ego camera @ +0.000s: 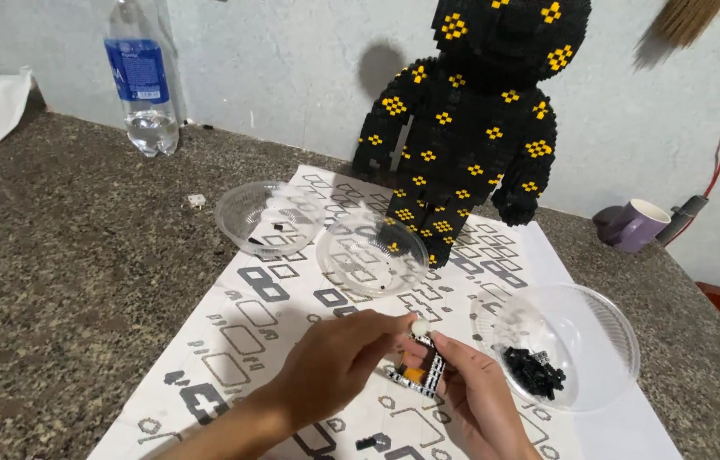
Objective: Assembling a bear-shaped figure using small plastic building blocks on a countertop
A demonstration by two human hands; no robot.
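Both hands are meeting low in the middle of the frame, over a white paper sheet printed with grey block diagrams (232,341). Entering from the lower left, the left hand (334,362) is pinching its thumb and forefinger narrowly around a tiny white rounded piece (420,327), which is sitting right at the fingertips (401,322). Just below and right of that piece, the right hand (475,388) is gripping a small black, white and orange assembly of building bricks (419,370); its fingers are curling around the assembly's right edge (the thumb is lying along the top), so the assembly is lying between the two hands, touching the right fingers.

At the right of the frame, a clear plastic bowl holding loose black bricks (598,319) is resting on the sheet. Two more clear plastic bowls (372,254) are sitting in the centre. Behind them, at the top centre, a large black brick-built figure with yellow dots (470,128) is standing against the wall. A clear plastic water bottle (143,77) is standing at the upper left, and a purple mug (632,225) at the right.
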